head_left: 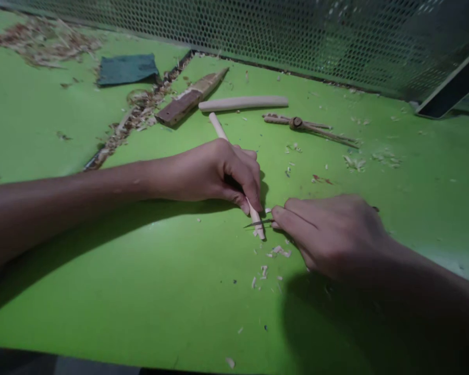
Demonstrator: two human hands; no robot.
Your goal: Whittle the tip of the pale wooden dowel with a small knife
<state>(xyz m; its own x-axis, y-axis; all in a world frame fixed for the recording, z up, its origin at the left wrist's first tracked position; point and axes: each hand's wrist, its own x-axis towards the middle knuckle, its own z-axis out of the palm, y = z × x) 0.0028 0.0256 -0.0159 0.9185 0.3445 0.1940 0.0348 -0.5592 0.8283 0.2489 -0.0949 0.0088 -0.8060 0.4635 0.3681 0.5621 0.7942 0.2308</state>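
My left hand (230, 172) is closed round a pale wooden stick (218, 126), which slants from upper left down to a whittled tip on the green table (140, 291). My right hand (332, 232) is closed on a small knife (258, 224); its handle is hidden in my fingers. The thin dark blade lies across the stick near its lower end, just below my left fingertips. Small wood shavings (279, 251) are scattered beside that tip.
Behind my hands lie another pale stick (243, 103), a brown pointed wooden piece (191, 99) and a bundle of twigs (297, 124). Green sandpaper (127, 69) and a shavings pile (42, 41) are at upper left. A perforated metal panel (258, 36) borders the table's back.
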